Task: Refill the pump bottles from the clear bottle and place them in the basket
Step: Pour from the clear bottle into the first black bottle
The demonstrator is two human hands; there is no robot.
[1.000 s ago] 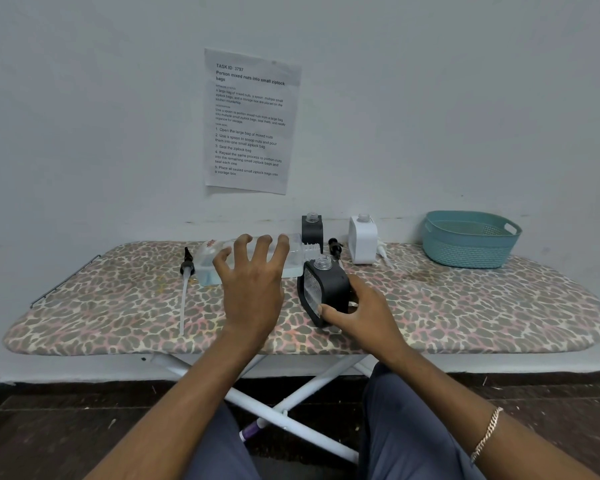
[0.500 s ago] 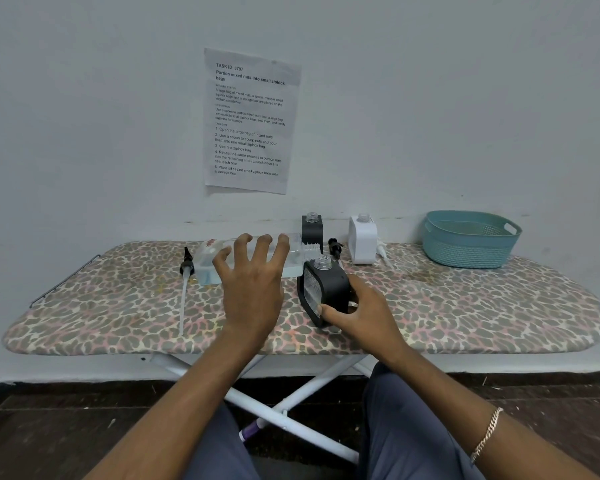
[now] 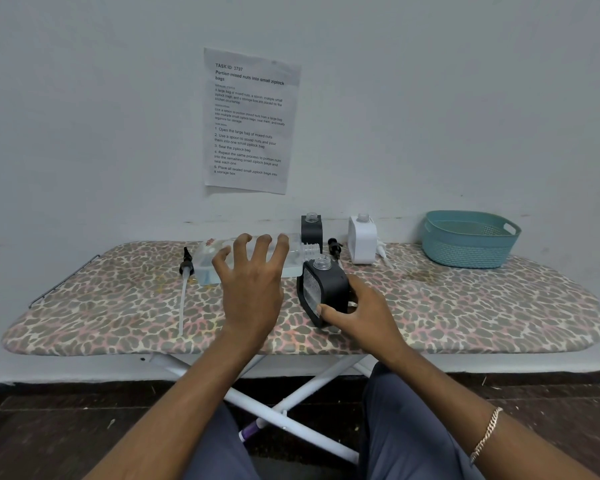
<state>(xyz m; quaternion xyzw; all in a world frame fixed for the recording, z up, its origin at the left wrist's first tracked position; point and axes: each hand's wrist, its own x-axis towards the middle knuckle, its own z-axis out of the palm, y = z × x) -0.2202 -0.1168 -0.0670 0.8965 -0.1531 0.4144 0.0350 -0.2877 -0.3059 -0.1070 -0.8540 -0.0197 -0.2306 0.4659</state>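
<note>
2 hands engaged: our right hand (image 3: 357,313) grips the tilted black pump bottle (image 3: 323,285), left hand (image 3: 252,289) spread over the clear bottle (image 3: 205,265), lying uncapped; sloppy lift prob. spills liquid.

The left hand (image 3: 252,285) is held forward, back to the camera, fingers (image 3: 265,247) spread and slightly bent — holding nothing. The right hand (image 3: 362,315) sits beside it, thumb and fingers curled round a black bottle (image 3: 326,282). Both forearms are bare and extend forward.
</note>
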